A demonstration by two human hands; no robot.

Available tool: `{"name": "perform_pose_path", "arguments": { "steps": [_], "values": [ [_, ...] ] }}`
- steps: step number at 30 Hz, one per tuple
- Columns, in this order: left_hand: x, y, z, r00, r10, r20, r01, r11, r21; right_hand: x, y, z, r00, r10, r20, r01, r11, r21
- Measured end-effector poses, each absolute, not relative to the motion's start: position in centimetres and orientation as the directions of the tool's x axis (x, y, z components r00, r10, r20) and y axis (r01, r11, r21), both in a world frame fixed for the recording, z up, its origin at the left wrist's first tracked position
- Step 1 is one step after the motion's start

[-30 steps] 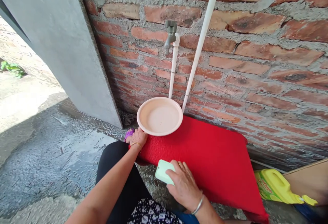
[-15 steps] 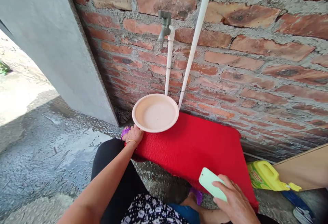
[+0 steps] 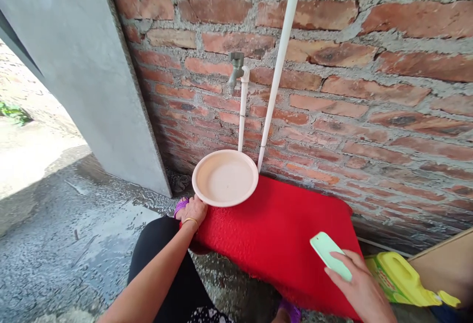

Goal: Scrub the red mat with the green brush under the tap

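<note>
My left hand (image 3: 195,209) is closed over the left edge of the red cloth (image 3: 284,244), right beside the rim of a pale pink basin (image 3: 226,177). Its fingertips are partly hidden against the cloth. The cloth is spread over a low, flat surface, and the basin sits on its far left end. In my right hand (image 3: 364,281) is a pale green scrubbing brush (image 3: 328,251), gripped with fingers and thumb along its sides. Only its smooth back with a small hole shows; its underside is hidden. The brush is above the right part of the cloth.
A metal tap (image 3: 235,71) and white pipes (image 3: 279,66) run along the brick wall (image 3: 369,130) behind the basin. A grey slab (image 3: 88,76) leans at the left above wet ground (image 3: 107,234). On the right lies a yellow jug (image 3: 401,278) beside a tan board (image 3: 449,259).
My right hand has moved right over the cloth with the brush. The view has tilted up slightly, so the basin and wall appear lower. My left hand stays by the basin.
</note>
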State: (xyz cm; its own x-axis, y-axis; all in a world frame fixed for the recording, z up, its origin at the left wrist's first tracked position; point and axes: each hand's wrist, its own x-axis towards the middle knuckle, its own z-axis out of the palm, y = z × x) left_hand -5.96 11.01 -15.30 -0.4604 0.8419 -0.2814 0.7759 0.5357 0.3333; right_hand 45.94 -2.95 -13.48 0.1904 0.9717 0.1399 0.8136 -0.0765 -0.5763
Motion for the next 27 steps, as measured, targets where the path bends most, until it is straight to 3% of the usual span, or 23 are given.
{"name": "perform_pose_path", "arguments": {
  "steps": [5, 16, 21, 27],
  "values": [
    [-5.8, 10.8, -15.1, -0.46, 0.844, -0.277, 0.787, 0.531, 0.313, 35.5, 7.2, -11.5, 0.076, 0.983, 0.165, 0.782, 0.043, -0.621],
    [-5.7, 10.7, -15.1, -0.445, 0.842, -0.306, 0.786, 0.531, 0.318, 26.0, 22.5, -11.6, -0.007, 1.0, -0.02, 0.89, -0.003, -0.456],
    [-5.8, 10.8, -15.3, -0.44, 0.843, -0.31, 0.785, 0.529, 0.322, 29.1, 22.8, -11.9, -0.034, 0.999, -0.042, 0.915, 0.014, -0.403],
    [-5.9, 10.8, -15.9, -0.445, 0.847, -0.289, 0.798, 0.522, 0.301, 41.4, 19.6, -9.7, 0.168, 0.986, 0.016, 0.937, -0.155, -0.312]
  ]
}}
